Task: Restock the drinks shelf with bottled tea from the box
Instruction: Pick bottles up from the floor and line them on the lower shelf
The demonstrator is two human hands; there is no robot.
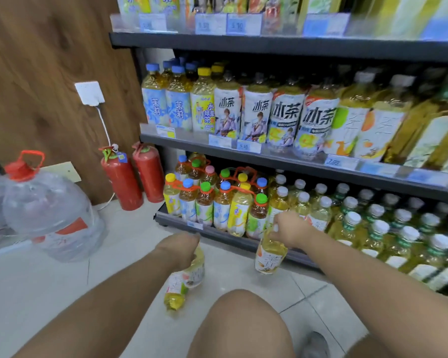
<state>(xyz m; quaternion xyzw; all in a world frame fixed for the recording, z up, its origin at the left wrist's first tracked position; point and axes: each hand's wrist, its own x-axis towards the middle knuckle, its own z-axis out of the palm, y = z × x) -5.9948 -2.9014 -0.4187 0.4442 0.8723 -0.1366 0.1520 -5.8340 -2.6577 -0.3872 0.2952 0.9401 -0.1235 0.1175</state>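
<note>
Tea bottles on dark shelf

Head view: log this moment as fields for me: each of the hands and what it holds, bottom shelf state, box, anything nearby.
left hand: grips what looks like a pair of tea bottles by their tops, hanging above the floor
right hand: grips a single tea bottle by its neck, in front of the bottom shelf
shelf stock: white-capped bottles right, colour-capped packs left
box: not in view
nearby: fire extinguishers, water jug

Lower-L bottles: caps unseen.
</note>
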